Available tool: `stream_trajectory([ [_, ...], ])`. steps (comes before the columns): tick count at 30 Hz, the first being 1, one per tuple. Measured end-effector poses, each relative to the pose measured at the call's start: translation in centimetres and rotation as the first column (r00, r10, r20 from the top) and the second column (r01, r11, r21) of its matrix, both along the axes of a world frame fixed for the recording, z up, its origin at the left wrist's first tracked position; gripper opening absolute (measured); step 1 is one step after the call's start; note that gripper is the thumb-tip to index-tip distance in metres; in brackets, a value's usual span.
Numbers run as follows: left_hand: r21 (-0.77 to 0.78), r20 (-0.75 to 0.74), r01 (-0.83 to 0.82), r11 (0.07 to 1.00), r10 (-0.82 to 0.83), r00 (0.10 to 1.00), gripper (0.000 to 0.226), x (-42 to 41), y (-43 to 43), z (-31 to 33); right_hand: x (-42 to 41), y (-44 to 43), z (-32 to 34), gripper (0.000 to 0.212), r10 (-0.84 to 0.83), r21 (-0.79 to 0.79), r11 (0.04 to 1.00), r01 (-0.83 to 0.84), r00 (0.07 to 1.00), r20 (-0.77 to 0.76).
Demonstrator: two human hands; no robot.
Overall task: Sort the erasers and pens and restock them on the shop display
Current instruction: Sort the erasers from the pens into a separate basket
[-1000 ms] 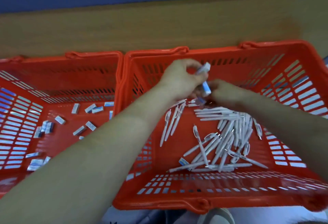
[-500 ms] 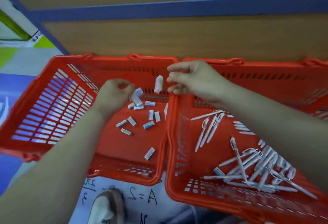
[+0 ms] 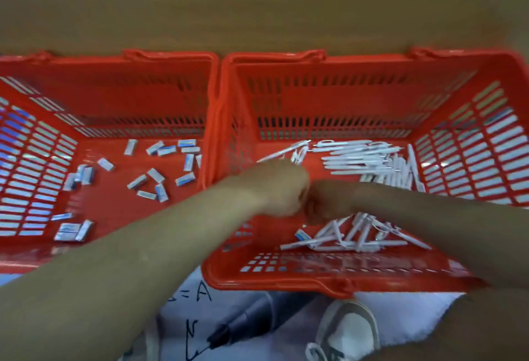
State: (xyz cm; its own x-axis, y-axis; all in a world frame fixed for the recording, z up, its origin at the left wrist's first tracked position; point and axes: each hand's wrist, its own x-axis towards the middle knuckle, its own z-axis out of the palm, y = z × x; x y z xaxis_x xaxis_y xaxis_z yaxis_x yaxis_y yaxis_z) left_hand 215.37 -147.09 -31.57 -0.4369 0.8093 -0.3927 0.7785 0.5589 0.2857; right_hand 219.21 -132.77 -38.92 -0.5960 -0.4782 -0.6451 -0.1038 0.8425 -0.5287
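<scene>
Meeting knuckle to knuckle, touching or nearly so, the left hand point(image 3: 282, 189) and the right hand point(image 3: 326, 203) hang low inside the red slotted plastic basket on the right point(image 3: 286, 283). Both are blurred and their fingers are turned away from the camera, so I cannot tell whether either pinches anything or is merely curled. Just below the right hand lies a criss-crossed heap of slim white plastic pens point(image 3: 355, 234), and a tidier bundle of the same pens lies near the far wall. A small white stray eraser point(image 3: 302, 235) with a blue band sits at the left edge of the near heap, beside a pen; it looks like the piece to lift out. It should be light and slightly grippy, though its glossy wrapper may slip, so a pinch across its long sides seems best. The pens look light, stiff and smooth, likely to roll and to snag by their clips, so mid-barrel is the safer hold. The matching red basket on the left point(image 3: 114, 80) holds the scattered, wrapped block erasers point(image 3: 156, 174). Beyond both stands a brown wooden shelf front point(image 3: 257, 11), and below them a white canvas shoe point(image 3: 347, 329).
</scene>
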Motion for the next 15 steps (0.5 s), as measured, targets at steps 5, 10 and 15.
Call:
stream_trajectory([
  [5,-0.337,0.047,0.375,0.864,-0.382,0.923,0.030,2.6,2.8,-6.6,1.7,2.1,-2.5,0.052,0.279,0.233,0.932,-0.278,0.960,0.030],
  [10,-0.363,0.069,0.373,0.854,-0.375,0.925,0.039,3.6,4.9,-9.2,2.4,6.3,-3.6,0.038,0.291,0.264,0.938,-0.223,0.922,-0.256],
  [15,-0.334,-0.052,0.368,0.868,-0.407,0.912,0.034,3.5,4.9,-10.5,1.9,8.2,-4.1,0.032,0.188,0.271,0.958,-0.089,0.912,-0.365],
])
